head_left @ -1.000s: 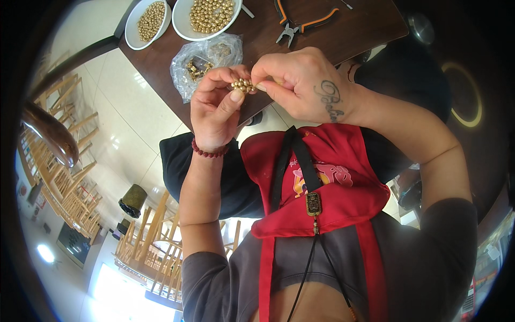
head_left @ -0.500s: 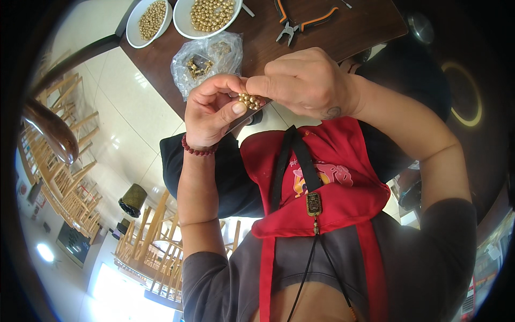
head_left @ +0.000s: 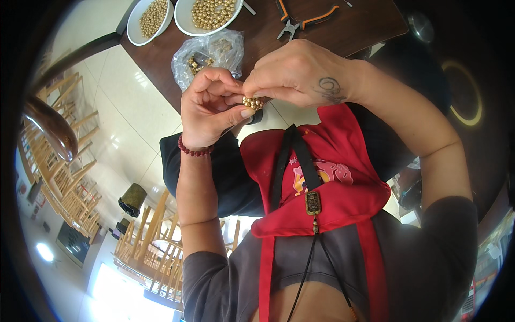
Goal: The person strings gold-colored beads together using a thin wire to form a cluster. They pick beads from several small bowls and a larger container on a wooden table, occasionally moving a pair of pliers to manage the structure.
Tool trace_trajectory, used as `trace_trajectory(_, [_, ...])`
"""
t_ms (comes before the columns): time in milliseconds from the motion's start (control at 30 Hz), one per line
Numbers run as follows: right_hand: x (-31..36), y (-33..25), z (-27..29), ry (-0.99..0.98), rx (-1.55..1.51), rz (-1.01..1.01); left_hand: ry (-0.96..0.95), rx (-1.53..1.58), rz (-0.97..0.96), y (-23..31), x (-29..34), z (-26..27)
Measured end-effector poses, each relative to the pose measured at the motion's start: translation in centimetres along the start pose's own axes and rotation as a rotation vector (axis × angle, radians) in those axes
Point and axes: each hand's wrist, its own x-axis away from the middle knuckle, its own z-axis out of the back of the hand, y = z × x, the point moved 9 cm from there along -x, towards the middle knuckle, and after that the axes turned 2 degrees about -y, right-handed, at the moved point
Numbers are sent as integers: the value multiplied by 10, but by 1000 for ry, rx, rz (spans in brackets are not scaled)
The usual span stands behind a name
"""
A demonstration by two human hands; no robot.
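A small cluster of gold beads [head_left: 252,103] is held between both hands, just off the table's near edge. My left hand [head_left: 210,107] pinches it from below and the left, thumb against the beads. From the right, my right hand [head_left: 300,75] closes its thumb and fingers on the cluster's upper side; its fingertips are partly hidden. Just beyond the left hand lies a clear plastic bag [head_left: 228,51] with gold metal pieces [head_left: 198,63] in it. Whatever thread or wire joins the beads is too small to make out.
On the dark wooden table [head_left: 257,43] stand two white bowls of gold beads, a smaller one [head_left: 132,29] and a larger one [head_left: 178,20]. Orange-and-black pliers [head_left: 291,28] lie open at the far side. A red apron [head_left: 332,145] covers my lap. Wooden chairs [head_left: 145,236] stand at the left.
My right hand has rolled over and lifted slightly, showing more of its back. The bead cluster has turned between the fingers. The left hand has shifted a little to the left.
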Motion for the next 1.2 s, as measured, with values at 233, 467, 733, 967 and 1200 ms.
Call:
trace_trajectory(233, [2, 11, -4, -90, -28, -94, 36, -51, 13, 0, 1, -3])
trace_trajectory(467, [8, 24, -2, -119, -171, -475, 78, -264, -80, 9, 2, -6])
trace_trajectory(733, [26, 46, -10, -76, -380, -813, 3, -734, -261, 28, 1, -20])
trace_trajectory(967, [34, 46, -10, 77, -400, -843, 21, -857, -417, 37, 0, -27])
trace_trajectory(1200, [45, 56, -24, 172, -634, -925, 3, -909, -478, 35, 2, -32])
